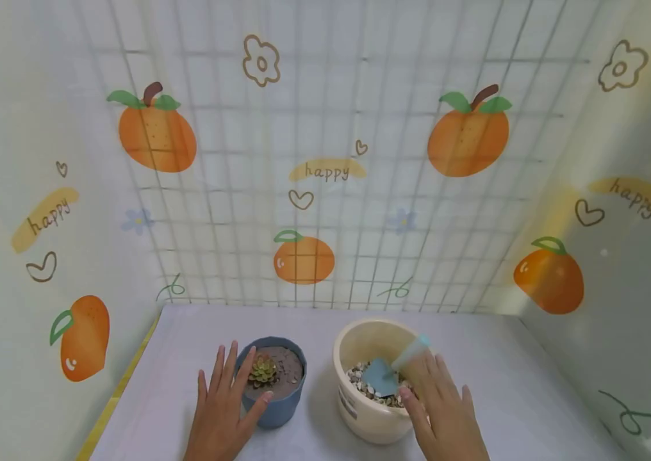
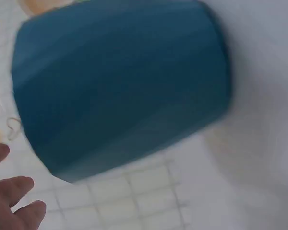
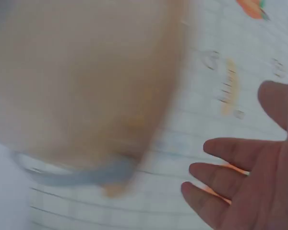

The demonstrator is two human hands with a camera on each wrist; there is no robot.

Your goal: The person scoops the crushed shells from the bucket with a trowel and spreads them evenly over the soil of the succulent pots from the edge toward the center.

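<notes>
My left hand [image 1: 218, 406] is spread with fairly straight fingers at the left side of a blue flowerpot [image 1: 273, 415]. The pot carries brown soil and a small green succulent [image 1: 262, 370]. In the left wrist view the blue flowerpot [image 2: 120, 91] looms large, apart from the fingertips [image 2: 17, 189]. My right hand [image 1: 446, 410] hovers, fingers extended, by the right rim of a cream pot [image 1: 360, 419]. Inside lie pale pebbles and a small blue shovel [image 1: 380, 376] with a translucent handle. The right wrist view shows the right hand [image 3: 245, 177] holding nothing, beside the blurred cream pot [image 3: 81, 72].
Both pots stand side by side on a white tabletop [image 1: 504, 384], a narrow gap between them. A back wall of wire grid [image 1: 325, 102] is covered with a sheet printed with oranges. Similar printed sheets hang at left and right, with a yellow edge [image 1: 120, 387] along the left.
</notes>
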